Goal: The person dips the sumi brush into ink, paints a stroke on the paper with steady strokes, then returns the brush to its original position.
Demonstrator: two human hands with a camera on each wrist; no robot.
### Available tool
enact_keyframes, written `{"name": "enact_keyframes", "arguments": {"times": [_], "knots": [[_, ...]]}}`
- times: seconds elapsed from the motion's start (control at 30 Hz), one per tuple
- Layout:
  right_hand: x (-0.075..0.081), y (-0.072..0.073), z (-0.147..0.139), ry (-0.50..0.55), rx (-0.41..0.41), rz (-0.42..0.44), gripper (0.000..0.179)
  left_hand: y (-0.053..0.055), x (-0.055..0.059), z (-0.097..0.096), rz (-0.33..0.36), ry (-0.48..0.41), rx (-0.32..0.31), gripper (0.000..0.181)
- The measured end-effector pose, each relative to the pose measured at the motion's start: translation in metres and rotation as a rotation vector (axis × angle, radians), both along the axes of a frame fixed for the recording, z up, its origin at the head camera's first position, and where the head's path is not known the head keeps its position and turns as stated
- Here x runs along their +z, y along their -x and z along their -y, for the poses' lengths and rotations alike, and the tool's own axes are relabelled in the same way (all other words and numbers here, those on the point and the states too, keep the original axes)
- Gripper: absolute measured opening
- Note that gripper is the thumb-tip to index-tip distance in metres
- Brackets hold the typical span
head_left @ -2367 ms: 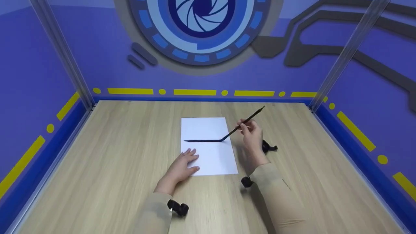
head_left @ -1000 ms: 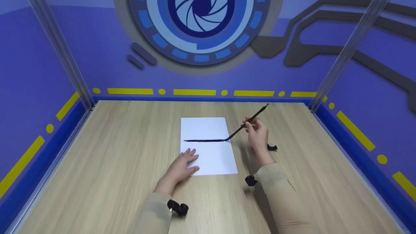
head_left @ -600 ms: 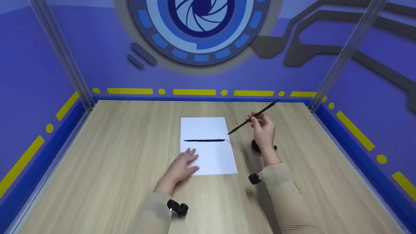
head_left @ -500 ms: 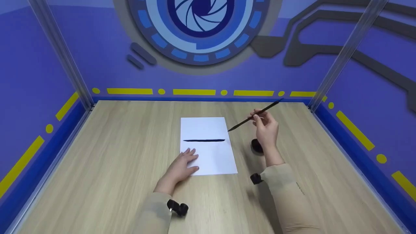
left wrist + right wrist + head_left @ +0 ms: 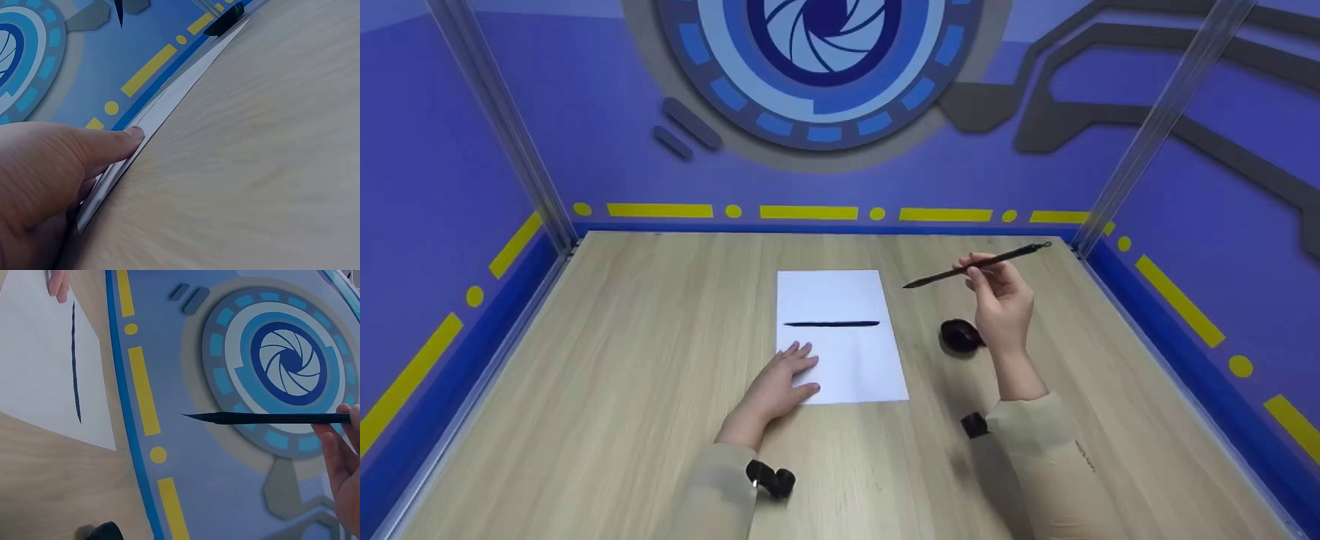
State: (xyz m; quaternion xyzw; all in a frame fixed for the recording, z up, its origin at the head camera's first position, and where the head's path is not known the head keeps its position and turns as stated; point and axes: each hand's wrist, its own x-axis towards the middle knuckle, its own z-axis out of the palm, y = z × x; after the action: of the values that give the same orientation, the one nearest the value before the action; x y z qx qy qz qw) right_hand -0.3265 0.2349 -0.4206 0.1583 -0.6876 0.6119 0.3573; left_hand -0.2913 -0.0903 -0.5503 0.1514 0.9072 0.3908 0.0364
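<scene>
A dark calligraphy brush (image 5: pixel 945 277) is pinched in my right hand (image 5: pixel 1005 307), held tilted above the table to the right of the paper. Its pointed black tip (image 5: pixel 197 417) shows clear of the sheet in the right wrist view. The white sheet of paper (image 5: pixel 847 367) bears one black horizontal stroke (image 5: pixel 831 324). On the sheet's lower left edge rests my left hand (image 5: pixel 776 382), fingers spread; its thumb (image 5: pixel 132 133) lies on the paper in the left wrist view. Below the right hand sits a small round black dish (image 5: pixel 958 336), its right side partly hidden by that hand.
The wooden table (image 5: pixel 645 337) is enclosed by blue panels (image 5: pixel 840 187) with yellow markings at the back and sides. Metal posts (image 5: pixel 510 127) stand at the back corners. A black wrist camera (image 5: pixel 771 480) sits at the left cuff, another (image 5: pixel 975 425) at the right.
The brush reached the right end of the stroke, which grew longer, then lifted off the paper. My right hand moved right with it, uncovering the black dish. My left hand stayed put.
</scene>
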Motion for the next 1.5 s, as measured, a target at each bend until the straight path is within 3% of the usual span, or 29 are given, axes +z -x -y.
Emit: {"name": "enact_keyframes", "arguments": {"times": [0.4, 0.53, 0.73, 0.9, 1.13, 1.3, 1.5], "knots": [[-0.012, -0.018, -0.027, -0.168, -0.035, -0.127, 0.019, 0.001, -0.001, 0.0, -0.002, 0.002, -0.002, 0.052], [-0.019, -0.02, -0.038, -0.236, -0.027, -0.219, 0.023, 0.0, -0.001, 0.001, -0.004, 0.0, -0.001, 0.052], [-0.029, -0.017, -0.056, -0.493, -0.064, -0.411, 0.038, -0.001, -0.001, 0.001, -0.01, 0.002, -0.002, 0.052], [-0.041, -0.016, -0.068, -0.703, -0.098, -0.525, 0.015, -0.001, -0.001, 0.001, -0.006, -0.004, -0.006, 0.052], [-0.055, -0.015, -0.081, -0.961, -0.144, -0.699, 0.028, 0.0, -0.001, 0.001, -0.019, 0.013, -0.015, 0.052], [-0.063, -0.013, -0.091, -1.05, -0.138, -0.793, 0.029, 0.0, 0.0, 0.001, -0.001, 0.014, -0.001, 0.053], [-0.076, -0.008, -0.113, -1.163, -0.053, -0.838, 0.032, -0.001, 0.001, 0.001, 0.002, 0.014, -0.003, 0.054]]}}
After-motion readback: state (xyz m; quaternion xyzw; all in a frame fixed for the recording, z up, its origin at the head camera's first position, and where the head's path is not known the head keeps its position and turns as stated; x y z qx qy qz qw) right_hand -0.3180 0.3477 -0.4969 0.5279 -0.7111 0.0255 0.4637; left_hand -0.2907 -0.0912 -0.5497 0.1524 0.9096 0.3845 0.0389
